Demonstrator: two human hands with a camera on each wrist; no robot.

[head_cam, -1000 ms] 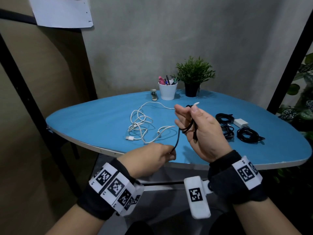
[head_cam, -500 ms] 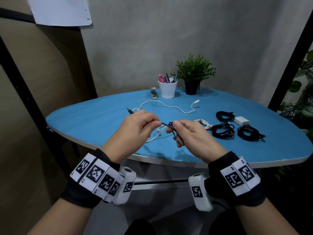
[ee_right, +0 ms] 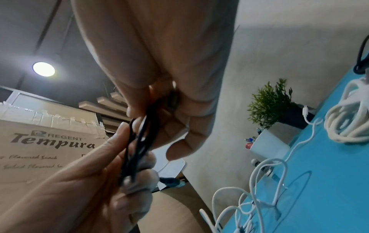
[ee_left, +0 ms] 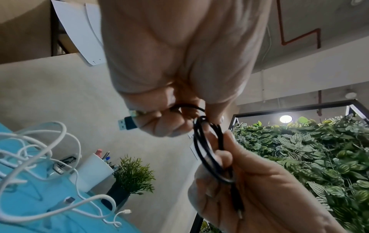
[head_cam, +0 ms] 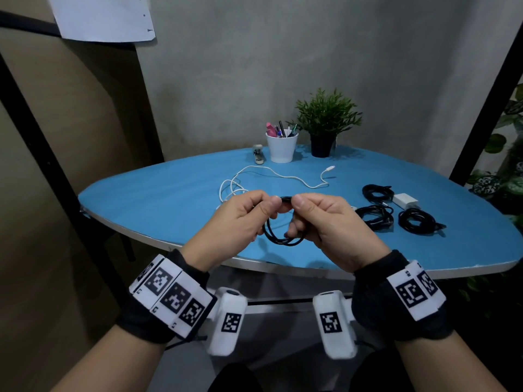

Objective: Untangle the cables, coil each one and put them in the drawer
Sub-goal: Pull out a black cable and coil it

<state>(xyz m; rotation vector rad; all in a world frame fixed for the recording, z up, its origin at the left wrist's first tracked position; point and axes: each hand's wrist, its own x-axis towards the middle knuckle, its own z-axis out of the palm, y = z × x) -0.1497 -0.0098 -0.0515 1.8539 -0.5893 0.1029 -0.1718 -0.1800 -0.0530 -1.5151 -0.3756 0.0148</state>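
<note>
The black cable [head_cam: 283, 239] is now a small coil hanging between my hands, held in the air above the near edge of the blue table [head_cam: 169, 199]. Half a second ago it ran as a short straight stretch between my fingertips; a second ago my right hand had it raised while my left pulled the loose end down low. My left hand [head_cam: 240, 222] pinches the top of the coil between thumb and forefinger, the other fingers curled round the strand, and the USB plug [ee_left: 126, 124] sticks out past my knuckles. My right hand [head_cam: 325, 224] pinches the same top strand and its lower fingers hook through the loops. My hands have come close together, thumbs nearly touching.

The white cable [head_cam: 271, 179] lies loose on the table behind my hands, its tangle partly hidden by my left hand. Three black coils [head_cam: 416, 223] and a white charger [head_cam: 405, 200] sit to the right. A white cup [head_cam: 281, 147] of pens, a potted plant [head_cam: 325, 125] and a small stapler [head_cam: 258, 154] stand at the far edge.

The coil's number of loops is hard to count. The drawer is out of view.
</note>
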